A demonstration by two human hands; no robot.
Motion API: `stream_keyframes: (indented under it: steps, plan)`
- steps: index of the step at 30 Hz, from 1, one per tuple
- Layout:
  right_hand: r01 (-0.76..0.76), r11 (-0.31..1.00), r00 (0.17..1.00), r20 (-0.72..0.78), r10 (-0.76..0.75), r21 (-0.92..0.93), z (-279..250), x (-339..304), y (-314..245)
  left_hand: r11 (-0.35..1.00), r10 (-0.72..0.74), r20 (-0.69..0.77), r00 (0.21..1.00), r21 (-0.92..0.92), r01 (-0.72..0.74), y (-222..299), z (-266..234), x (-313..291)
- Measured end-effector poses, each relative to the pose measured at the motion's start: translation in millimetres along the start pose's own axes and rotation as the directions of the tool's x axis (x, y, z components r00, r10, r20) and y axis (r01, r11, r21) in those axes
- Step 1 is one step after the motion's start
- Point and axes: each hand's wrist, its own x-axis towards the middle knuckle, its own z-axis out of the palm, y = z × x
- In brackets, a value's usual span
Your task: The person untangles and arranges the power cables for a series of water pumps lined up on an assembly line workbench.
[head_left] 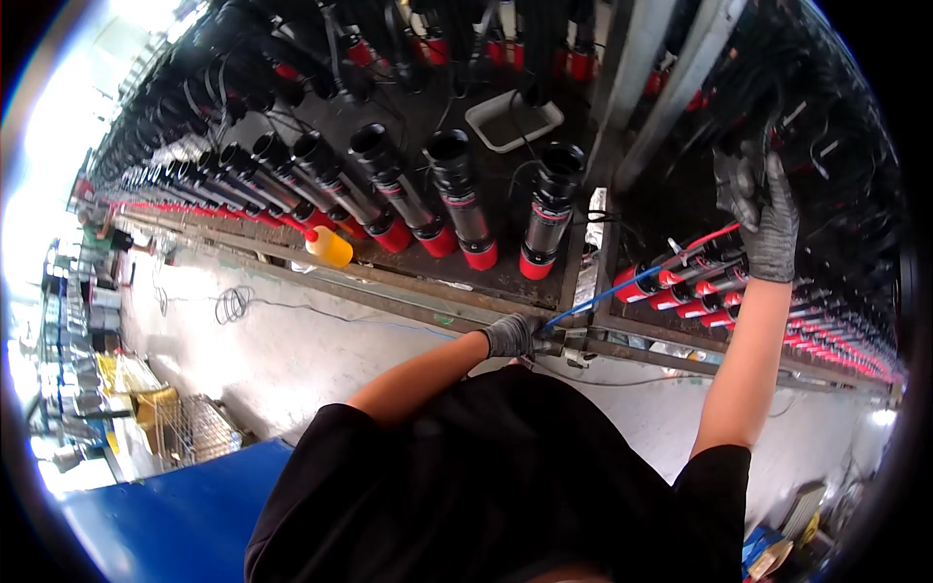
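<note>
blue tube (612,293): slants across the near edge of the bench (505,209), right of centre. near end meets the left hand (510,335); far end runs toward a thin red length (714,235). whether these are one piece: unclear.

left hand, grey glove, at the bench's near edge: fingers mostly hidden, cannot tell if they close on the tube. right hand (773,219), also gloved, farther off to the right, fingers pointing away beside black cables (724,136); dark on dark, grip cannot be made out.

left of the tube: row of upright black cylinders (551,216) with red bases, shrinking into blur at far left. right: more red-ended cylinders (671,296), partly covered by the right forearm. yellow bottle (332,249), red cap, near the row's front. white tray (473,119) behind, a cable crossing it. blue panel (185,515), near left, cut off by the rim.
</note>
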Motion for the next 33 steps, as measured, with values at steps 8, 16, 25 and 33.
stream_keyframes:
  steps: [8, 16, 25, 33]
  plan:
    - [-0.023, 0.996, 0.962, -0.274, -0.001, -0.082, 19, 2, 7, 0.924, -0.291, -0.371, 0.882, 0.129, 0.359, -139, 67, -119]
    - [-0.153, 0.96, 0.978, -0.175, 0.113, -0.234, -43, 48, 12, 0.452, -0.815, -0.432, 0.385, -0.061, 0.89, -249, 165, -398]
    - [-0.072, 0.91, 0.968, -0.248, -0.034, -0.409, -21, 51, -47, 0.493, -0.787, -0.57, 0.236, -0.352, 0.795, -221, 291, -461]
    - [0.328, 0.635, 0.921, 0.087, -0.38, -0.7, 10, -170, -111, 0.759, -0.649, -0.688, 0.325, -0.549, 0.35, -67, 333, -391]
